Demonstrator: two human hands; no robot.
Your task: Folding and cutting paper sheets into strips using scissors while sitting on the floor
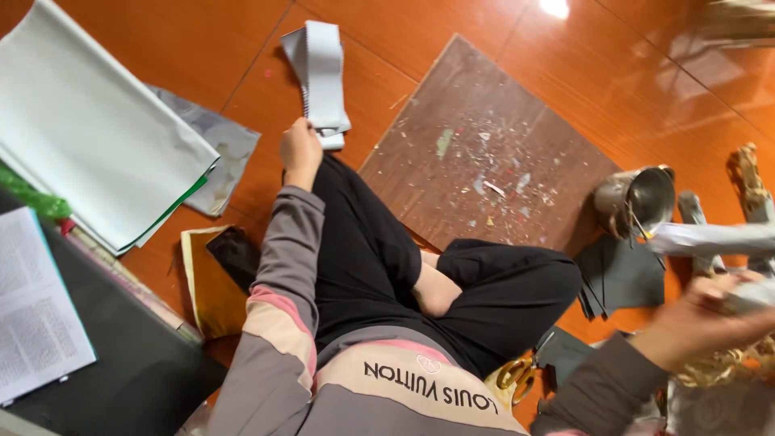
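I sit cross-legged on an orange floor in black trousers. My left hand (300, 151) reaches forward past my knee and grips the near end of a stack of pale grey-white paper strips (320, 77) lying on the floor. My right hand (710, 311) is at the right edge, blurred, closed around a rolled silvery-white paper piece (714, 239) that sticks out to the right. A gold crumpled mass (718, 367) lies just under that hand.
A worn brown board (484, 137) with paper scraps lies ahead. A metal cup (638, 198) stands at its right corner, dark grey sheets (617, 274) beside it. Gold-handled scissors (517, 375) lie by my right knee. Large pale sheets (89, 121), a gold sheet (208, 282) and a printed page (36, 307) lie left.
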